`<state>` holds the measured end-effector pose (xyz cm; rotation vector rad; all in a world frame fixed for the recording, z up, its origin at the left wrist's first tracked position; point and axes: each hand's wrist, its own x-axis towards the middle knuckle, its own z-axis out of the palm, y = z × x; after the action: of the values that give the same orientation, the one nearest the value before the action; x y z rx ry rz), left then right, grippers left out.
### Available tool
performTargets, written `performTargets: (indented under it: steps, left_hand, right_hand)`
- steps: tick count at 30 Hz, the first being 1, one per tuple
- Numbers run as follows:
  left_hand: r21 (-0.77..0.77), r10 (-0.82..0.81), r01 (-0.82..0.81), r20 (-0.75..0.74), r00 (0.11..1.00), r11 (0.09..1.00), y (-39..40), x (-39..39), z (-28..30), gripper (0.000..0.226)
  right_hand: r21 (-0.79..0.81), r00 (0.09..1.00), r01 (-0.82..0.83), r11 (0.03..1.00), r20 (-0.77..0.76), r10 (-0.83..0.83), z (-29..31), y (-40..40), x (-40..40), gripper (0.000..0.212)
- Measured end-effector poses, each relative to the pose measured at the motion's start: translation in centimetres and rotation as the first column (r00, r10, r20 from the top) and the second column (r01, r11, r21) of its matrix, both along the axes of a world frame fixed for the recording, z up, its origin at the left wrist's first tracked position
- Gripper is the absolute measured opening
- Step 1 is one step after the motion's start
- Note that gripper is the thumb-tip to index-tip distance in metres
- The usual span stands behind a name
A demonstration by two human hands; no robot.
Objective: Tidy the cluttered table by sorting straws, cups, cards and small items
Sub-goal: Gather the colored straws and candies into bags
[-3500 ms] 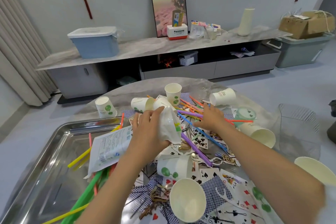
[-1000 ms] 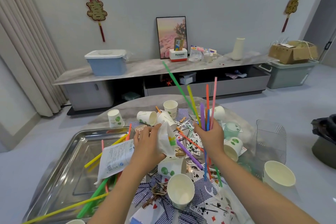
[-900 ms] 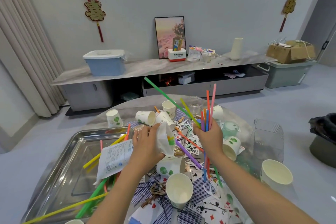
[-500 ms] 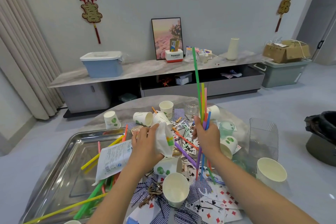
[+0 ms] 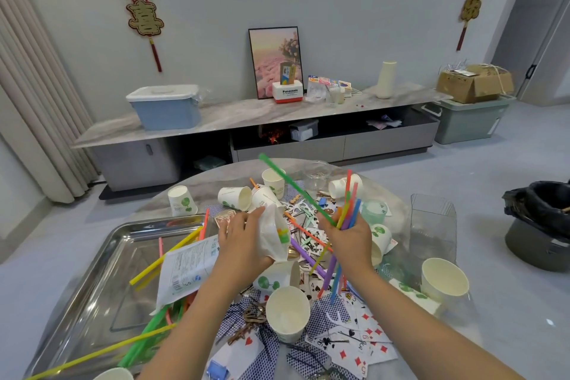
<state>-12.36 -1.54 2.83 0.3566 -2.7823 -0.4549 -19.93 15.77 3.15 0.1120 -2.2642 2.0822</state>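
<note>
Both hands work at mid-frame: the right hand grips a bundle of coloured straws, a long green one slanting toward upper left, while the left hand holds a white plastic bag. Below them, cups and playing cards litter the worktop; a steel tray lies lower left.

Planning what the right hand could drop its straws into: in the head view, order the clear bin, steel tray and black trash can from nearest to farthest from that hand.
From the right hand:
1. Clear bin, just to its right on the table.
2. Steel tray, across on the left.
3. Black trash can, on the floor, far right.
</note>
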Motion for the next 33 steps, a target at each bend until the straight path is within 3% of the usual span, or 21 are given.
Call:
performTargets:
  steps: [12, 18, 25, 29, 33]
  left_hand:
    - [-0.002, -0.004, 0.004, 0.001, 1.000, 1.000, 0.6, 0.4, 0.6, 0.091]
    - [0.030, -0.004, 0.004, -0.009, 1.000, 1.000, 0.5, 0.4, 0.7, 0.091]
    - [0.017, -0.010, 0.010, -0.008, 1.000, 1.000, 0.6, 0.5, 0.8, 0.092]
    - [0.028, -0.008, 0.009, -0.016, 1.000, 1.000, 0.7, 0.6, 0.9, 0.091]
    - [0.027, -0.012, 0.013, -0.029, 1.000, 1.000, 0.7, 0.7, 0.8, 0.092]
  right_hand:
    - [0.001, 0.996, -0.002, 1.000, -0.091, 0.002, 1.1, 0.0, 0.4, 0.026]
    - [0.012, 0.988, -0.014, 1.000, -0.154, 0.015, 1.8, 0.2, -0.1, 0.010]
    - [0.044, 0.995, 0.010, 0.999, -0.095, -0.006, 0.8, 0.0, -0.2, 0.012]
    - [0.068, 0.993, 0.022, 0.997, -0.121, -0.014, 1.0, -0.2, -0.1, 0.030]
    - [0.055, 0.991, -0.027, 0.998, -0.128, 0.034, 0.9, -0.2, 0.4, 0.024]
